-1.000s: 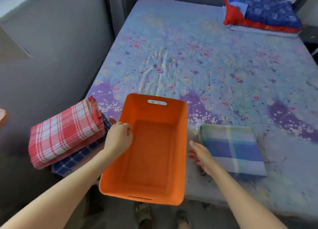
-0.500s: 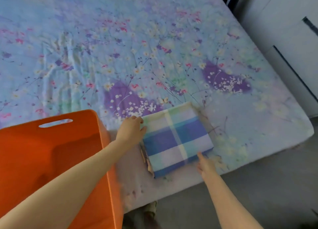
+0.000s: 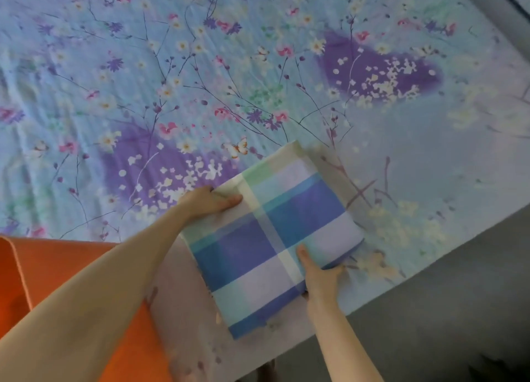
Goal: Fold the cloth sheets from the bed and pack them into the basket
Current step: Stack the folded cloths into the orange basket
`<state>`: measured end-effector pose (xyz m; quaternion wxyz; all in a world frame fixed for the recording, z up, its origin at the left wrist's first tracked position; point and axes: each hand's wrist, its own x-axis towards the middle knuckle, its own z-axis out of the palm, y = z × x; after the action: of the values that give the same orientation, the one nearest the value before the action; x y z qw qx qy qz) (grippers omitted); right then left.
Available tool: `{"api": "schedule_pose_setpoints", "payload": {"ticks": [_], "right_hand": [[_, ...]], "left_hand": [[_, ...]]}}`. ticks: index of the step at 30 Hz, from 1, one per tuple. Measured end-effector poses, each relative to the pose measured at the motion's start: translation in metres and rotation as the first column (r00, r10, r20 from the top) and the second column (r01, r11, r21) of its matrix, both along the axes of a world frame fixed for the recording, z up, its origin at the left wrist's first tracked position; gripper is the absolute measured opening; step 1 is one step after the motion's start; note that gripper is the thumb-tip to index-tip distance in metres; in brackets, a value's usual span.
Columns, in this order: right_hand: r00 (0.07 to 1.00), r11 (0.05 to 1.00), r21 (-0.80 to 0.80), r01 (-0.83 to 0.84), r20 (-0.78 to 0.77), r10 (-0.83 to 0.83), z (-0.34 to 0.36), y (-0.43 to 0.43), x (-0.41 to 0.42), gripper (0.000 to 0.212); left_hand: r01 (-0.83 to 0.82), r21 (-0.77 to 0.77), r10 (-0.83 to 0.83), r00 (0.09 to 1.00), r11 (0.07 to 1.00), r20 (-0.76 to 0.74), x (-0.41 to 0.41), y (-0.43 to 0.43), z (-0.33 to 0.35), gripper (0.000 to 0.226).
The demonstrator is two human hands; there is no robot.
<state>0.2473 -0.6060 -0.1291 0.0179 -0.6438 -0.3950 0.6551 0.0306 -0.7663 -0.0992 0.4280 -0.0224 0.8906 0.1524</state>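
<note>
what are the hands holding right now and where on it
Both hold the folded blue plaid cloth: the left hand grips its far left corner, the right hand grips its near right edge, thumb on top.

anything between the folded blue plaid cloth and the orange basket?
Nothing visible. The left hand and right hand grip the folded blue plaid cloth at opposite edges. Between it and the orange basket lies only bare bedsheet, crossed by the person's own left forearm. Most of the basket is out of frame.
</note>
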Motion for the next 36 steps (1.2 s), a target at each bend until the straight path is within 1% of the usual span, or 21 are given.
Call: {"api": "schedule_pose_setpoints", "payload": {"ticks": [3,5,7,9,11,14,17,19,20,23,25,27,29,31,34,36], "right_hand": [[0.998,0.997,0.034,0.066,-0.018,-0.065,0.004,-0.011,-0.004,0.105],[0.995,0.993,0.063,0.1,-0.025,-0.098,0.011,-0.011,-0.009,0.102],[0.994,0.991,0.078,0.104,-0.03,-0.102,0.017,-0.011,-0.009,0.099],[0.995,0.99,0.098,0.098,-0.042,-0.094,0.033,-0.01,-0.008,0.095],[0.992,0.989,0.114,0.099,-0.088,-0.089,0.05,-0.006,-0.009,0.088],[0.985,0.987,0.151,0.052,-0.171,-0.025,0.093,-0.006,-0.013,0.082],[0.971,0.97,0.243,-0.005,-0.233,0.064,0.153,-0.02,-0.018,0.079],[0.948,0.946,0.32,-0.053,-0.282,0.149,0.201,-0.04,-0.018,0.071],[0.936,0.928,0.365,-0.07,-0.298,0.188,0.22,-0.047,-0.019,0.066],[0.87,0.868,0.478,-0.135,-0.363,0.335,0.287,-0.091,-0.011,0.056],[0.808,0.834,0.526,-0.17,-0.409,0.423,0.321,-0.119,-0.008,0.06],[0.727,0.789,0.562,-0.249,-0.429,0.536,0.346,-0.169,0.004,0.069],[0.689,0.747,0.594,-0.299,-0.407,0.6,0.353,-0.193,0.005,0.076],[0.628,0.678,0.63,-0.379,-0.363,0.688,0.351,-0.234,0.013,0.077],[0.555,0.573,0.643,-0.508,-0.265,0.789,0.328,-0.276,0.018,0.079],[0.507,0.496,0.637,-0.59,-0.186,0.842,0.305,-0.293,0.02,0.081]], "left_hand": [[-0.045,0.044,0.043,0.998,0.998,0.044,0.004,0.001,0.0,0.11],[-0.098,0.068,0.096,0.995,0.993,0.028,0.006,0.004,0.006,0.113],[-0.124,0.057,0.127,0.99,0.991,-0.053,0.011,0.01,0.021,0.101],[-0.118,0.031,0.121,0.981,0.993,-0.152,0.019,0.013,0.042,0.088],[-0.15,0.045,0.156,0.966,0.988,-0.205,0.027,0.01,0.066,0.077],[-0.188,0.093,0.207,0.937,0.978,-0.282,0.036,-0.008,0.111,0.068],[-0.203,0.156,0.248,0.891,0.967,-0.381,0.049,-0.039,0.167,0.067],[-0.208,0.225,0.29,0.849,0.952,-0.442,0.064,-0.07,0.215,0.068],[-0.212,0.26,0.313,0.833,0.942,-0.456,0.07,-0.081,0.233,0.064],[-0.238,0.354,0.404,0.741,0.905,-0.536,0.106,-0.144,0.301,0.055],[-0.282,0.403,0.48,0.664,0.871,-0.573,0.126,-0.186,0.327,0.057],[-0.333,0.448,0.554,0.593,0.83,-0.585,0.165,-0.246,0.349,0.055],[-0.379,0.459,0.593,0.567,0.804,-0.571,0.182,-0.274,0.345,0.053],[-0.45,0.468,0.649,0.518,0.761,-0.557,0.214,-0.314,0.337,0.056],[-0.556,0.441,0.702,0.458,0.705,-0.545,0.254,-0.345,0.308,0.058],[-0.607,0.407,0.715,0.441,0.683,-0.542,0.279,-0.349,0.287,0.061]]}}
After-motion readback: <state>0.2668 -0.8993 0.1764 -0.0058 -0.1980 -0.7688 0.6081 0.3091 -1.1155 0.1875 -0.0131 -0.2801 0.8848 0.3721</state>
